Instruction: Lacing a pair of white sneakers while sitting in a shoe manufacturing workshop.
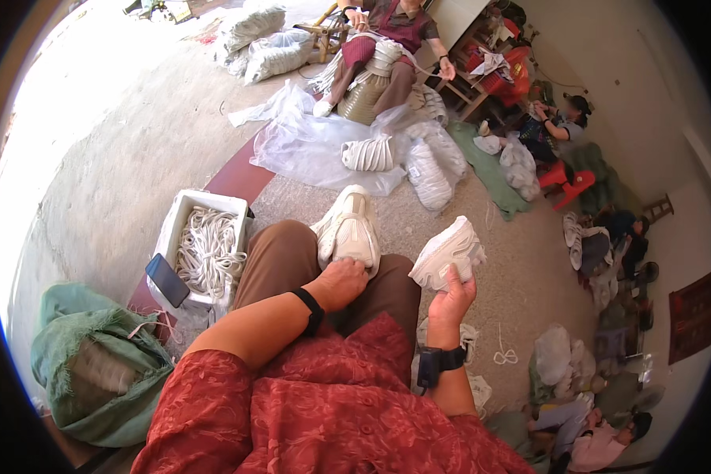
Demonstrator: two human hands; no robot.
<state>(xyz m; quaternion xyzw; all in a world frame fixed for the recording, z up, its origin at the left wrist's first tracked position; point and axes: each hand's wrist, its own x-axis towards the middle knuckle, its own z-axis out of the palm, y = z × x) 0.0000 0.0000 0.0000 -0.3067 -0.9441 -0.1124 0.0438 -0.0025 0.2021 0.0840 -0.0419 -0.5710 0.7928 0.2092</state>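
Here, seated on a concrete floor, a person in a red patterned top works at pale sports shoes, with a green sack (87, 355) slumped at the far left and, just beyond it, a white box of coiled white laces (205, 249) with a dark phone (167, 280) resting on its near corner. The left hand (338, 283), a black band at its wrist, lies curled over the heel of a cream shoe (347, 229) that sits on the person's knee, toe pointing away; the fingers are closed loosely on the heel collar, the forearm crossing the lap. To the right, the right hand (452, 299), strapped with a dark wrist device, rises upright and grips a second white shoe (449, 251) by the sole, holding it clear of the lap, sole tilted toward the palm. The shoes look light, with soft padded uppers and firmer, springy soles, so the heel or the sole edge seems the surest place to hold them. Further back, another person (391, 39) sits amid clear plastic sheeting (308, 146) and bundled shoes.
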